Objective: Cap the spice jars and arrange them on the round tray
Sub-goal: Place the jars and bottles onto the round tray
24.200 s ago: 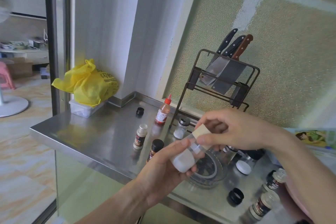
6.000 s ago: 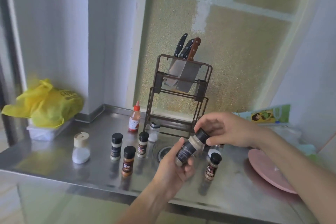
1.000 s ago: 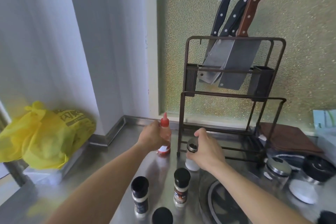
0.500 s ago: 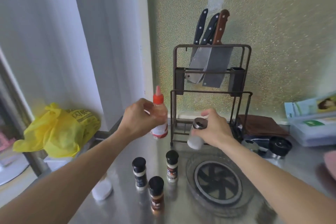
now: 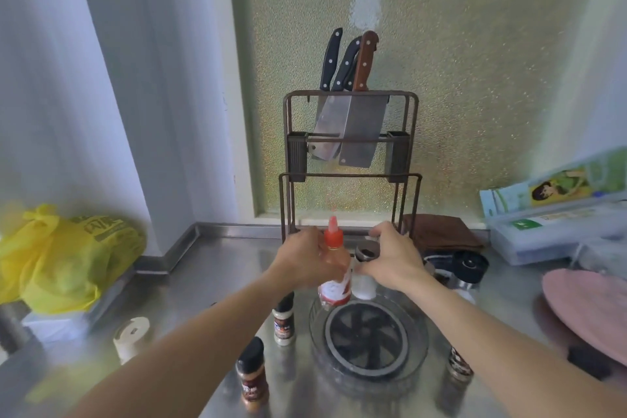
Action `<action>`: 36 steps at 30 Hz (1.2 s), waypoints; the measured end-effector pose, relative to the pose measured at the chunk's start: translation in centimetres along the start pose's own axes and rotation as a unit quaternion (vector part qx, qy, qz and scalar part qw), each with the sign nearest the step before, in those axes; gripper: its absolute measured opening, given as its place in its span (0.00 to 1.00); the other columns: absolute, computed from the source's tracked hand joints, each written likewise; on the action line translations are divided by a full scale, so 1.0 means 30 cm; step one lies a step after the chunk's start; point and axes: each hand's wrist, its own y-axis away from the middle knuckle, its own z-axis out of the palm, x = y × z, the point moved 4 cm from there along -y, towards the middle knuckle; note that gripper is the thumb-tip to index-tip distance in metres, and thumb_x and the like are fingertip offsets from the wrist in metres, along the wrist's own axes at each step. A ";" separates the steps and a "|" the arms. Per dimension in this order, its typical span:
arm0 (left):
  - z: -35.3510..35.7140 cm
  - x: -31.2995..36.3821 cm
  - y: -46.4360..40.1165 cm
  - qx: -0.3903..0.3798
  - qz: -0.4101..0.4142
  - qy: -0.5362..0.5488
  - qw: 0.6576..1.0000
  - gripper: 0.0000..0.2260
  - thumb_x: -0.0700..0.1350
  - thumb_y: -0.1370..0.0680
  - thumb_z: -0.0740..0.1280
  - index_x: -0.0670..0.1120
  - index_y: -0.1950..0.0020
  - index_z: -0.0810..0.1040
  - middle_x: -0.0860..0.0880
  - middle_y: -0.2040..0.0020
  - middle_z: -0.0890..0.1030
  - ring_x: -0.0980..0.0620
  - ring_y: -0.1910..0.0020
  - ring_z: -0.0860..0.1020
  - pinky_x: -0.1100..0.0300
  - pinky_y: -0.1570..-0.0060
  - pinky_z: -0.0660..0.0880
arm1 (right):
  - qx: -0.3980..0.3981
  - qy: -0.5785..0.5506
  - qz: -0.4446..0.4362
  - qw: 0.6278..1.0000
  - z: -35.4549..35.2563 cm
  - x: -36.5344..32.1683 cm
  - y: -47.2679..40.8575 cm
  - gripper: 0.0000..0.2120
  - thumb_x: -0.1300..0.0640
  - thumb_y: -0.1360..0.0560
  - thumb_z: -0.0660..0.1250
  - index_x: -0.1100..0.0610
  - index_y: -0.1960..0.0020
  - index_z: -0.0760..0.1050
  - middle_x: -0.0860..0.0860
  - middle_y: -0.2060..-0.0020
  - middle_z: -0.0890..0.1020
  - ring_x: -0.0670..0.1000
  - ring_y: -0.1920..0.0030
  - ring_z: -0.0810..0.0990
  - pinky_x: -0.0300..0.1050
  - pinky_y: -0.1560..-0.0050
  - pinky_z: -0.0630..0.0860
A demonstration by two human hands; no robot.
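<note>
Gripping red-capped sauce bottle [image 5: 334,268] in left hand [image 5: 307,260], right hand [image 5: 392,260] clasping grinder jar [image 5: 364,273]

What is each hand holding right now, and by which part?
Left hand holds the red-capped bottle around its body; right hand holds the clear jar around its upper part.

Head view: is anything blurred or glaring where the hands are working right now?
Head view: left hand and red-capped sauce bottle are motion-smeared; right hand on the small shaker is sharper; frame edges blur around the yellow bag; steel counter shows soft window glare.
</note>
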 end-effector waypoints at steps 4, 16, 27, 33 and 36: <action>0.052 -0.028 -0.036 -0.004 -0.007 -0.038 0.999 0.18 0.54 0.33 0.74 0.46 0.49 0.80 0.50 0.54 0.84 0.49 0.53 0.82 0.53 0.49 0.81 | -0.018 0.029 -0.008 0.999 0.056 0.007 -0.025 0.37 0.53 0.32 0.81 0.53 0.29 0.66 0.53 0.36 0.79 0.56 0.37 0.79 0.49 0.43 0.77; 0.146 -0.064 -0.063 -0.033 -0.012 -0.087 0.996 0.21 0.51 0.31 0.77 0.44 0.43 0.76 0.48 0.49 0.82 0.49 0.51 0.79 0.56 0.51 0.77 | -0.020 0.059 -0.036 0.997 0.114 0.034 -0.034 0.34 0.50 0.29 0.78 0.54 0.29 0.66 0.53 0.34 0.78 0.55 0.36 0.79 0.47 0.46 0.75; 0.026 0.144 0.104 0.277 0.169 0.022 0.946 0.35 0.60 0.28 0.73 0.48 0.27 0.65 0.50 0.31 0.71 0.50 0.32 0.71 0.52 0.32 0.71 | 0.102 0.034 -0.051 0.993 -0.148 0.125 0.052 0.27 0.52 0.26 0.76 0.53 0.31 0.70 0.50 0.35 0.78 0.53 0.38 0.80 0.48 0.42 0.78; 0.133 0.354 0.073 0.224 0.298 -0.063 0.926 0.19 0.50 0.24 0.70 0.49 0.35 0.73 0.50 0.36 0.74 0.51 0.37 0.72 0.57 0.33 0.69 | 0.182 0.028 0.030 0.982 -0.289 0.309 0.042 0.25 0.50 0.27 0.76 0.52 0.35 0.71 0.53 0.37 0.77 0.56 0.39 0.79 0.51 0.44 0.78; 0.256 0.385 -0.015 0.093 0.258 -0.100 0.956 0.19 0.49 0.24 0.69 0.49 0.34 0.73 0.48 0.37 0.75 0.47 0.38 0.74 0.52 0.34 0.72 | 0.175 0.032 0.061 0.982 -0.301 0.416 0.020 0.28 0.51 0.29 0.78 0.55 0.35 0.69 0.56 0.37 0.76 0.59 0.38 0.77 0.52 0.42 0.76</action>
